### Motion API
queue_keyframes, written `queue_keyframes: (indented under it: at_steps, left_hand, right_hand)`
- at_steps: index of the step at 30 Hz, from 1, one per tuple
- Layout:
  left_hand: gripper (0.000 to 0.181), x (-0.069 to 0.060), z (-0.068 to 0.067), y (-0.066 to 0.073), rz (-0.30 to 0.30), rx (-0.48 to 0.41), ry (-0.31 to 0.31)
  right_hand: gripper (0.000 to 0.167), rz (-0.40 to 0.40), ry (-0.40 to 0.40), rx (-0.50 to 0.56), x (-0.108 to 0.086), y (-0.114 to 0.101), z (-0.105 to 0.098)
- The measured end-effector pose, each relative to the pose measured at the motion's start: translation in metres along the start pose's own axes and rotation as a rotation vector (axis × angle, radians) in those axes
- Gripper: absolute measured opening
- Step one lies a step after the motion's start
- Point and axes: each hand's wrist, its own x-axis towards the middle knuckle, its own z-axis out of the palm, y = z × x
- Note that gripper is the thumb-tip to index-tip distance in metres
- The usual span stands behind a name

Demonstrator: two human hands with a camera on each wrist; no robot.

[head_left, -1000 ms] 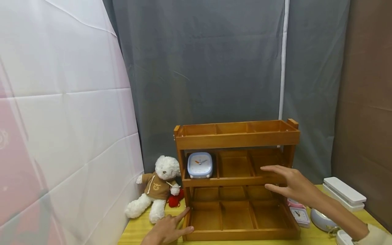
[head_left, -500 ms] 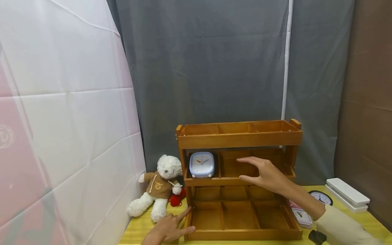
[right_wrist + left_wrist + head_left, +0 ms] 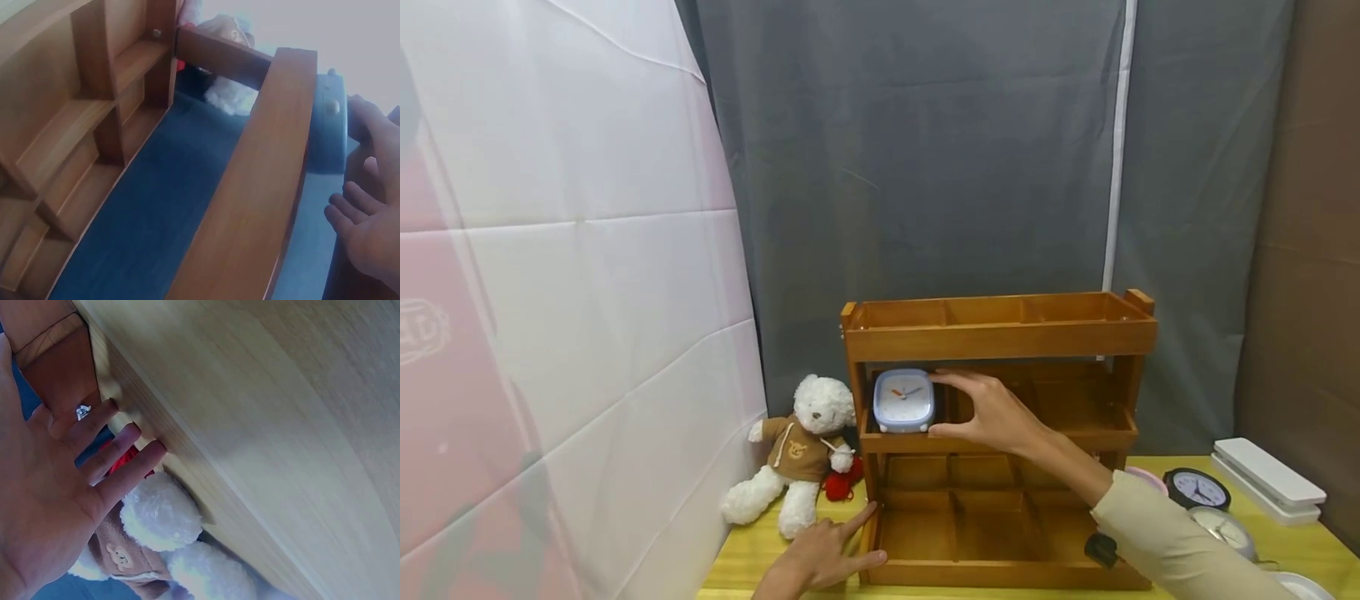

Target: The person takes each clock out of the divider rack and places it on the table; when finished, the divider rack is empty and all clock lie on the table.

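A blue square alarm clock (image 3: 904,402) with a white dial stands in the left compartment of the middle tier of a brown wooden shelf (image 3: 1000,340). My right hand (image 3: 1000,418) is at the clock's right side, index finger near its upper corner and thumb near its lower one. In the right wrist view the fingers of the right hand (image 3: 375,219) look spread, with no firm grip on the clock (image 3: 328,125) visible. Low at the shelf's left side, my left hand (image 3: 816,554) rests with thumb and index finger stretched against the bottom tier; its fingers (image 3: 134,472) look straight.
A white teddy bear (image 3: 801,454) in a brown hoodie sits left of the shelf, with a red item (image 3: 844,481) beside it. To the right stand a black round clock (image 3: 1197,489), a grey round clock (image 3: 1223,530) and a white flat device (image 3: 1268,479). A grey curtain (image 3: 925,167) hangs behind.
My right hand has moved left across the middle tier, from its right compartment to the clock's side. The left hand has stayed at the shelf's lower left. The view has shifted slightly.
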Motion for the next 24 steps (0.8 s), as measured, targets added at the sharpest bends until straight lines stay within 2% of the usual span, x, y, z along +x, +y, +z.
queue_keyframes:
  at_steps: [6, 10, 18, 24]
  left_hand:
    - [0.080, 0.000, 0.002, 0.000, -0.021, 0.016, 0.010]
    - [0.080, 0.000, 0.003, 0.002, -0.027, 0.026, 0.011]
    - [0.080, 0.001, 0.004, 0.007, -0.028, 0.055, 0.017]
    - [0.079, -0.002, 0.003, 0.003, -0.057, 0.044, 0.009]
  right_hand:
    - [0.083, 0.002, -0.058, -0.007, 0.017, -0.009, 0.018]
    - [0.083, 0.002, -0.079, -0.008, 0.024, -0.009, 0.028]
    - [0.074, -0.045, 0.008, 0.018, 0.025, -0.003, 0.031]
    - [0.072, -0.083, 0.047, 0.007, 0.029, -0.013, 0.023]
